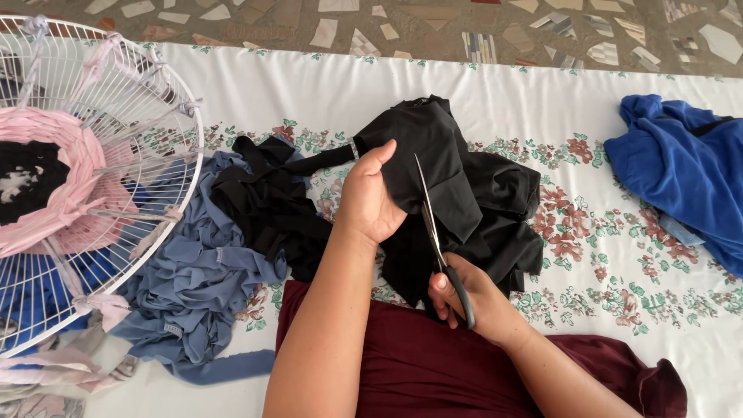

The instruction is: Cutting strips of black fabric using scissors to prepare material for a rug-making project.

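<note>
My left hand (370, 197) grips a fold of a black garment (464, 193) and holds it up off the sheet. My right hand (464, 298) is closed on the black handles of a pair of scissors (432, 224). The blades point away from me and lie against the black cloth just right of my left thumb. A long black strip (321, 161) runs left from the garment to a heap of black strips (267, 203).
A pile of grey-blue cloth strips (193, 286) lies at the left. A white wire fan guard (166, 124), partly woven with pink and black strips, sits at far left. A blue garment (681, 174) lies at right. A maroon cloth (418, 364) covers my lap. A floral white sheet (604, 255) underlies everything.
</note>
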